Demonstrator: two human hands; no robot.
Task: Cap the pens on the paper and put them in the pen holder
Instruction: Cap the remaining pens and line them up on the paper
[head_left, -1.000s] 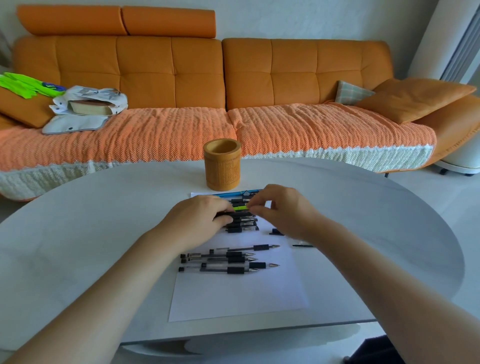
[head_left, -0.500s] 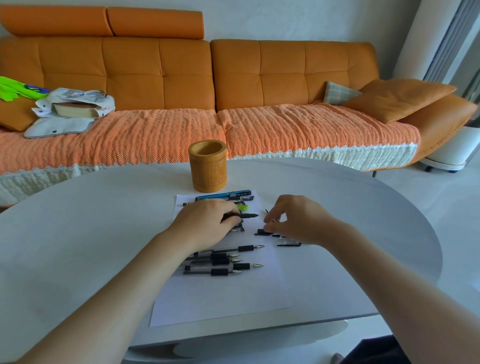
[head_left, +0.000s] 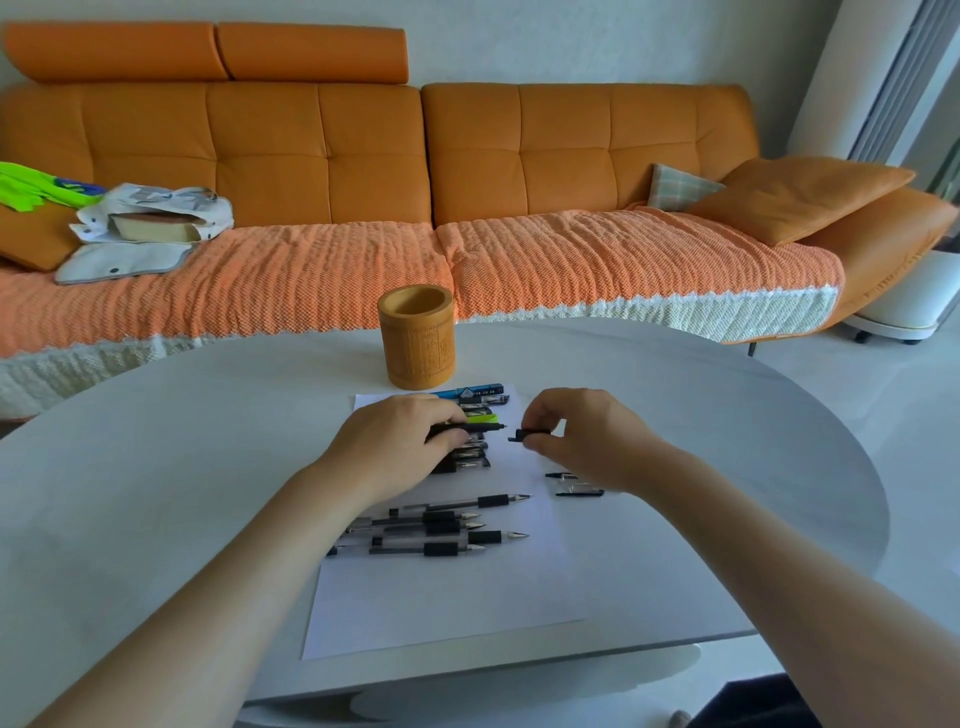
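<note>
A white sheet of paper (head_left: 441, 592) lies on the table with several uncapped black pens (head_left: 447, 525) in a loose row at its middle. My left hand (head_left: 395, 447) grips one black pen (head_left: 480, 427), tip pointing right, above a second cluster of pens (head_left: 470, 460). My right hand (head_left: 576, 436) pinches a black cap (head_left: 527, 434) just right of that pen's tip, a small gap between them. A few loose caps (head_left: 574, 484) lie beside the paper under my right wrist. The bamboo pen holder (head_left: 415, 338) stands behind the paper.
A blue pen and a green-marked pen (head_left: 480, 402) lie at the paper's far edge. The grey oval table (head_left: 156, 467) ends close in front of me. An orange sofa (head_left: 415, 182) with cushions and a bag stands behind.
My left hand has lifted one pen from the far cluster. My right hand went to the loose caps, picked one up and brought it level with the pen's tip.
</note>
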